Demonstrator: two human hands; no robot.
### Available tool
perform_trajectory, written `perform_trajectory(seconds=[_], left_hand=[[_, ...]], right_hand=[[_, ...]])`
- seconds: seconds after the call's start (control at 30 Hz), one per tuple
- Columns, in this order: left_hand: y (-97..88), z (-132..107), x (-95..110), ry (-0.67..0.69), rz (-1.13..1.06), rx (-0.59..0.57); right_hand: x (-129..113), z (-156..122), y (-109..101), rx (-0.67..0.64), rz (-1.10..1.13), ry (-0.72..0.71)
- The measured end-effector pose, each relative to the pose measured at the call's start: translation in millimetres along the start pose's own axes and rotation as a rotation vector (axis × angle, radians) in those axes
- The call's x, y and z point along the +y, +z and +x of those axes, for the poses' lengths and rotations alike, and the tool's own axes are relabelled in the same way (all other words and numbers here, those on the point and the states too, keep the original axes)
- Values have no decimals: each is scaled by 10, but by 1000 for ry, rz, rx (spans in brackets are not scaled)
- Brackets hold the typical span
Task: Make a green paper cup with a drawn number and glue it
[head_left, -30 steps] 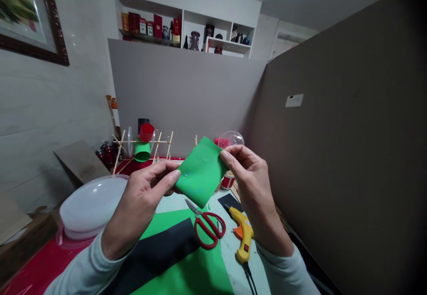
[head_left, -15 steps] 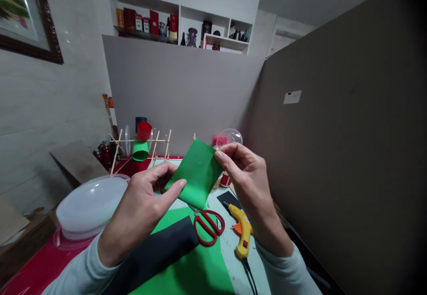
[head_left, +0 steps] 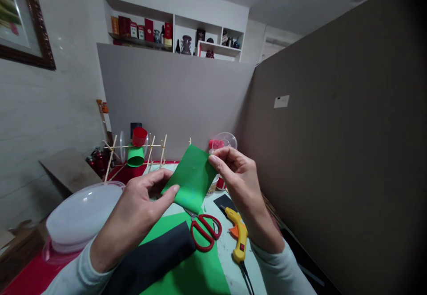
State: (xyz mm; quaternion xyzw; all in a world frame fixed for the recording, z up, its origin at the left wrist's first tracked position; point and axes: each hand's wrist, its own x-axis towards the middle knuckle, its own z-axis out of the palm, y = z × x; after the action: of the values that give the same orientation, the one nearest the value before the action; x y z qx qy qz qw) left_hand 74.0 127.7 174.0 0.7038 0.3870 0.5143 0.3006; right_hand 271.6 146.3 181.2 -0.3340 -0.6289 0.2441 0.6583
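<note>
Between my hands, above the table, a rectangular piece of green paper (head_left: 191, 177) is held up at a tilt. My left hand (head_left: 142, 208) pinches its lower left corner, thumb in front and fingers behind. The upper right corner is gripped by thumb and fingertips of my right hand (head_left: 238, 175). Below the piece lie red-handled scissors (head_left: 207, 233), their blades partly hidden. They rest on a large green sheet (head_left: 187, 273) beside a dark strip of paper or foam (head_left: 153, 255). A yellow glue gun (head_left: 240, 235) lies under my right forearm.
At the back left stands a wooden-stick frame (head_left: 155, 145) carrying a red cup shape (head_left: 139, 136) and a green cup shape (head_left: 135, 157). White plastic lids or tubs (head_left: 85, 213) sit at the left. A grey partition (head_left: 320, 153) borders the right side.
My view has shifted slightly, so everything sits a little lower and further left. Both hands keep the same hold on the green paper.
</note>
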Motion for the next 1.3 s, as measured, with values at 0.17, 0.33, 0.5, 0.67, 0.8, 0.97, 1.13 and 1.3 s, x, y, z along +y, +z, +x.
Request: perform_trajectory(seconds=[0.17,0.33,0.5,0.67,0.8,0.97,1.13,1.3], left_hand=[[-6,30,-10,-21,-16,0],[-71,-8,7,-53,-161,-27],[-37,-55,135,-336,-677,17],[91,-61,208,-394,-790,-125],[128,-54,65,-390,-932,-453],[126,-59,-58,-458,-1058,-515],[65,-81,73,-462,-847,-335],[14,-111,175,-206,-442,-36]], right_hand=[[16,16,-6,6,2,-3],[8,51,-63,10,67,-1],[30,28,-29,-187,288,-2],[42,-43,108,-366,477,40],[57,-72,183,-427,553,101],[75,-90,230,-436,569,46],[22,-57,121,-428,510,59],[-102,-81,-36,-235,277,36]])
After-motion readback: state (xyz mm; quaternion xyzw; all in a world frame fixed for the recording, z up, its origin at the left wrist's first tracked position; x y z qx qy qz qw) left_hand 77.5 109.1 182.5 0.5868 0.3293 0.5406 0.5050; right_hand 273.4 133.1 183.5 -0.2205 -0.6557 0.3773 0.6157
